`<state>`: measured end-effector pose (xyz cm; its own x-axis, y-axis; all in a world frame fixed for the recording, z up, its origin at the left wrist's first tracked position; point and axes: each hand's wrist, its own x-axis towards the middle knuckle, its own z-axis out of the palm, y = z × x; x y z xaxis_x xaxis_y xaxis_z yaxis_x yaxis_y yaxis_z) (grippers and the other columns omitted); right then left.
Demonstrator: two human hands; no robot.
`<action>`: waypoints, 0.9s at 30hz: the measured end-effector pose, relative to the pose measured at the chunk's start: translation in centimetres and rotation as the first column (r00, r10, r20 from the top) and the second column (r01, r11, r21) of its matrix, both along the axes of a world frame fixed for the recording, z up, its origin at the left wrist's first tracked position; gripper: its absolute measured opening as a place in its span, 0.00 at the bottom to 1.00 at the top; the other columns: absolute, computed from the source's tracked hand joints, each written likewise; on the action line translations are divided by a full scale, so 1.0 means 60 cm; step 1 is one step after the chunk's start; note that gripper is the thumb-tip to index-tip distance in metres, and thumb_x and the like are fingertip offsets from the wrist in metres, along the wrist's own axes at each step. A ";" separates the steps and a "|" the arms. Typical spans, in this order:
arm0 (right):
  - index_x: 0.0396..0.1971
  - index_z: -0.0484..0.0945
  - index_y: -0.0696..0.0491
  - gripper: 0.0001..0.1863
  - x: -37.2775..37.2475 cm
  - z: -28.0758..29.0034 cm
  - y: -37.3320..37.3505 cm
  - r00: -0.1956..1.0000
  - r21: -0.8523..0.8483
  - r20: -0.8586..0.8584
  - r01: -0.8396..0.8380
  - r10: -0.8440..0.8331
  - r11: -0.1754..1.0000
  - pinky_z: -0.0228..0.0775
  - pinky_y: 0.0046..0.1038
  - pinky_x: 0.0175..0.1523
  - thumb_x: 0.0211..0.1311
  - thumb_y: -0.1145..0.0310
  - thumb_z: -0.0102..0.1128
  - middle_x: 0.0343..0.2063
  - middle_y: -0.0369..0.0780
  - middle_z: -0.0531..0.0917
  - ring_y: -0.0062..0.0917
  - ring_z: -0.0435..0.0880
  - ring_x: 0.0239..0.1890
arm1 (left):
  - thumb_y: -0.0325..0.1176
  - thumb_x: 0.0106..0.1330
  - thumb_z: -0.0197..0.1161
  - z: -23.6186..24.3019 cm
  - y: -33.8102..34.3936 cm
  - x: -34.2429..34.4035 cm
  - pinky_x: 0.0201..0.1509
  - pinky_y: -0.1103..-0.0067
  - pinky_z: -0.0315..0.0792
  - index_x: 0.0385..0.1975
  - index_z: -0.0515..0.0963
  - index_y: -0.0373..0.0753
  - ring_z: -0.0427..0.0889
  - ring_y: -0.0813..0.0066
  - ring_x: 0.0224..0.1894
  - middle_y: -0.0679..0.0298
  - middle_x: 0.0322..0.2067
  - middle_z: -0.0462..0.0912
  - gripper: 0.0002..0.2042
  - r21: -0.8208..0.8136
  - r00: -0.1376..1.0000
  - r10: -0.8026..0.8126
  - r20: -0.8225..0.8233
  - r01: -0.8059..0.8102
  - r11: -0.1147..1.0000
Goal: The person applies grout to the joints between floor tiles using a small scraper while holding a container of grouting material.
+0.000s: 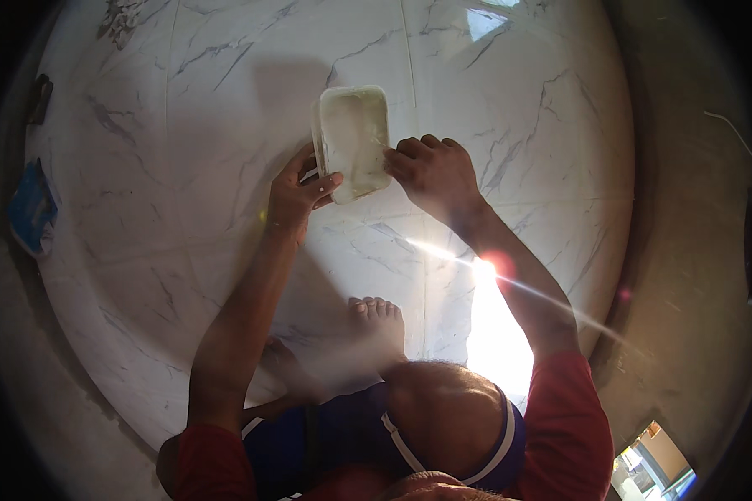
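Observation:
My left hand (297, 194) grips a pale, rectangular plastic tub (355, 138) by its left side and lower corner, thumb over the rim. The tub is tilted so that its inside faces me, and a whitish, wet-looking smear shows in it. White specks dot my left thumb. At the tub's right edge is my right hand (434, 173), its fingers curled and pinched together. A thin, pale tip shows at those fingertips against the tub's wall; what it belongs to is hidden.
Below lies a white marble-patterned tiled floor (526, 159). A bare foot (378, 321) rests on it near my legs, beside a glaring sunlit patch (497, 342). At the left edge are a blue packet (33, 209) and a dark object (39, 98). Something grey and crumpled (123, 21) lies top left.

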<state>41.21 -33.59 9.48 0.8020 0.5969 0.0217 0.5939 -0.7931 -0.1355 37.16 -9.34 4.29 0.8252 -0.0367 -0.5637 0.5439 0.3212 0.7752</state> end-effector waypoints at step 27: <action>0.48 0.86 0.46 0.17 0.135 -0.173 -0.141 0.990 0.036 0.136 -0.038 0.033 0.999 0.80 0.32 0.39 0.58 0.68 0.73 0.40 0.33 0.87 0.30 0.84 0.37 | 0.34 0.64 0.72 -0.223 0.093 0.069 0.63 0.72 0.76 0.68 0.68 0.32 0.81 0.69 0.59 0.59 0.60 0.80 0.33 -0.294 0.983 0.107 0.150 -0.059 0.954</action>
